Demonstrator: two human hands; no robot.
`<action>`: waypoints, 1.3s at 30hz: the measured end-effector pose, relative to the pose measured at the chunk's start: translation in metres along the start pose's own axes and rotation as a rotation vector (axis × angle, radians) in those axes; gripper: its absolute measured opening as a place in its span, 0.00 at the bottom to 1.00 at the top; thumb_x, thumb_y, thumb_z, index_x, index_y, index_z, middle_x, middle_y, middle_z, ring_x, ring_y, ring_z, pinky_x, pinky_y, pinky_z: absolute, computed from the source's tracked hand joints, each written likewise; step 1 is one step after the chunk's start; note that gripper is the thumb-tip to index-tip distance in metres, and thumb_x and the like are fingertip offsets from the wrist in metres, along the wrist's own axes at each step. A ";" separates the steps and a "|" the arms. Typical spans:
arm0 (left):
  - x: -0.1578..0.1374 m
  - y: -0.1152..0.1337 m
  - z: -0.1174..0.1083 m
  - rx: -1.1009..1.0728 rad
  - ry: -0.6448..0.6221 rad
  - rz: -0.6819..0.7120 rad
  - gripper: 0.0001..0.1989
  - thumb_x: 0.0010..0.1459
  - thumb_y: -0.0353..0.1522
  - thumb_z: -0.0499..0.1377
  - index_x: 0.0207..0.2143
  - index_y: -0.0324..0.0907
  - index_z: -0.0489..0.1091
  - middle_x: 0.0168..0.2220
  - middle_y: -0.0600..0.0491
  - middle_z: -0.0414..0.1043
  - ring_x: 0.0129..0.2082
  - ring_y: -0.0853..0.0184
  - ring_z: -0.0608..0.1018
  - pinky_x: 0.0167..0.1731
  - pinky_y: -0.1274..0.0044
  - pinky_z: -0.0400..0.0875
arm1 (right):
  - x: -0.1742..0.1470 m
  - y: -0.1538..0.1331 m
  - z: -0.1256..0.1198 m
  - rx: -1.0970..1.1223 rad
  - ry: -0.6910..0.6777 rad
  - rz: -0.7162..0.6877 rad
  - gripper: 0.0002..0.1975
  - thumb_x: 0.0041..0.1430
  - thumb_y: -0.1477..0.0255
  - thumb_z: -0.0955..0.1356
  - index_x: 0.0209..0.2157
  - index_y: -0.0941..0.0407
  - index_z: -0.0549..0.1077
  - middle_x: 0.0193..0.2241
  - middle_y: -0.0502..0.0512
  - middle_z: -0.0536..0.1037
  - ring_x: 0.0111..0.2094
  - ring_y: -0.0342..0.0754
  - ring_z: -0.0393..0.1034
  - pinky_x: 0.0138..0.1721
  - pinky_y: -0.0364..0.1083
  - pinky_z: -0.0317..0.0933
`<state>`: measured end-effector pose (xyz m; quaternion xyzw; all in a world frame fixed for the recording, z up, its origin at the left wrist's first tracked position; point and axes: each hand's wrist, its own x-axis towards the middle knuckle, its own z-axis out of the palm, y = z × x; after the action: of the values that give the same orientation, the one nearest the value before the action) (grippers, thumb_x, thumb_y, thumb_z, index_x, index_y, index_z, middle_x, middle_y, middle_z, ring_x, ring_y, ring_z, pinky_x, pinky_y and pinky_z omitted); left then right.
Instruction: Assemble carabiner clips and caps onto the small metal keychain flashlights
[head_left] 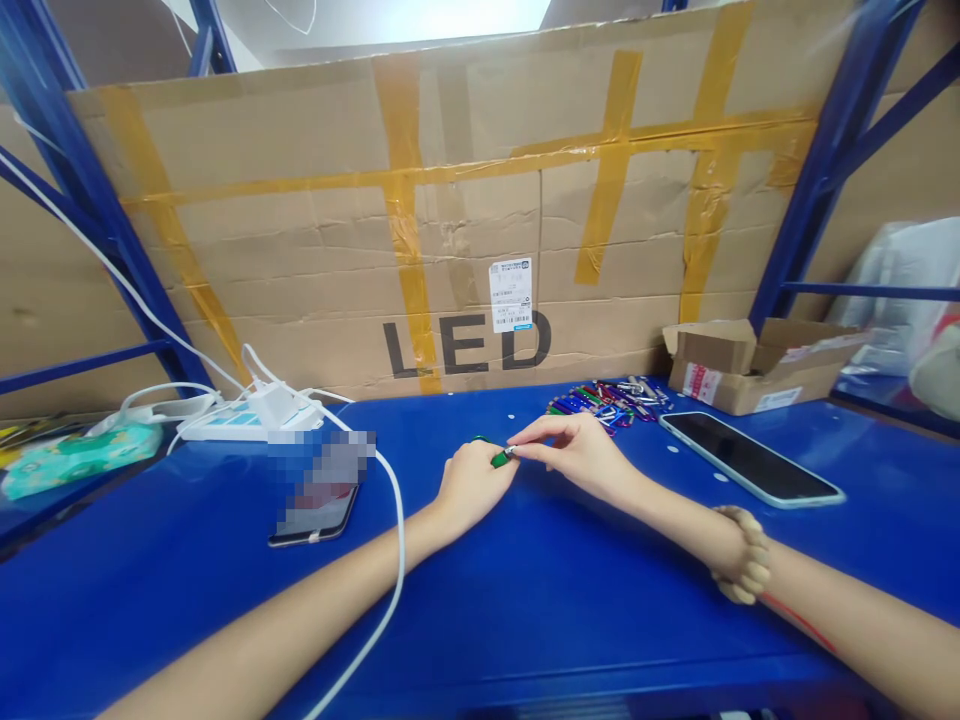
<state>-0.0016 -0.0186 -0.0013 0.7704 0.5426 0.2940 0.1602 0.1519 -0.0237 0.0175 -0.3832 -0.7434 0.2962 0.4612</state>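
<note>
My left hand (474,488) is closed around a small green carabiner (501,459), which has a silvery part at its end. Part of the green metal also peeks out above the knuckles; the rest is hidden in the fist. My right hand (589,458) pinches the silvery end between thumb and fingertips, right beside the left hand. Behind the right hand lies a pile of similar small carabiners (611,402) in blue, red, green, purple and silver.
On the blue shelf top (480,620), a phone (750,458) lies right and another phone (319,520) left. A white cable (399,540) crosses my left forearm from a power strip (240,422). An open carton (757,375) stands back right, before a large cardboard sheet (315,260).
</note>
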 end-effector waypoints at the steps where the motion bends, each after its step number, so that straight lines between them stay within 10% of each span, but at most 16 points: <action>1: 0.000 0.000 0.000 0.023 -0.008 -0.004 0.17 0.53 0.37 0.49 0.16 0.39 0.65 0.19 0.55 0.66 0.22 0.70 0.67 0.22 0.80 0.52 | 0.000 -0.001 0.000 -0.044 0.004 -0.036 0.07 0.46 0.68 0.71 0.28 0.56 0.79 0.28 0.53 0.80 0.30 0.46 0.72 0.29 0.42 0.64; 19: -0.011 0.012 -0.003 0.445 -0.161 0.068 0.16 0.55 0.32 0.46 0.30 0.41 0.74 0.34 0.46 0.77 0.35 0.59 0.77 0.32 0.74 0.65 | -0.014 -0.011 -0.011 -0.893 -0.355 -0.386 0.15 0.62 0.72 0.58 0.29 0.57 0.74 0.27 0.55 0.73 0.27 0.43 0.66 0.24 0.41 0.50; 31: -0.013 0.015 -0.005 0.383 -0.171 0.088 0.21 0.60 0.34 0.44 0.28 0.45 0.76 0.31 0.48 0.77 0.32 0.61 0.77 0.33 0.73 0.64 | -0.010 0.001 0.004 0.003 -0.401 0.164 0.16 0.54 0.67 0.62 0.16 0.58 0.65 0.12 0.46 0.61 0.14 0.38 0.53 0.18 0.40 0.48; 39: -0.011 0.010 -0.004 0.277 -0.098 0.093 0.18 0.57 0.35 0.47 0.24 0.46 0.74 0.28 0.52 0.76 0.29 0.64 0.75 0.28 0.77 0.61 | -0.007 0.001 -0.003 -0.098 -0.470 0.115 0.21 0.59 0.60 0.58 0.21 0.58 0.68 0.18 0.48 0.67 0.15 0.37 0.56 0.20 0.40 0.52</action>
<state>0.0007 -0.0322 0.0044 0.8229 0.5331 0.1853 0.0650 0.1574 -0.0284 0.0148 -0.3672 -0.8209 0.3665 0.2388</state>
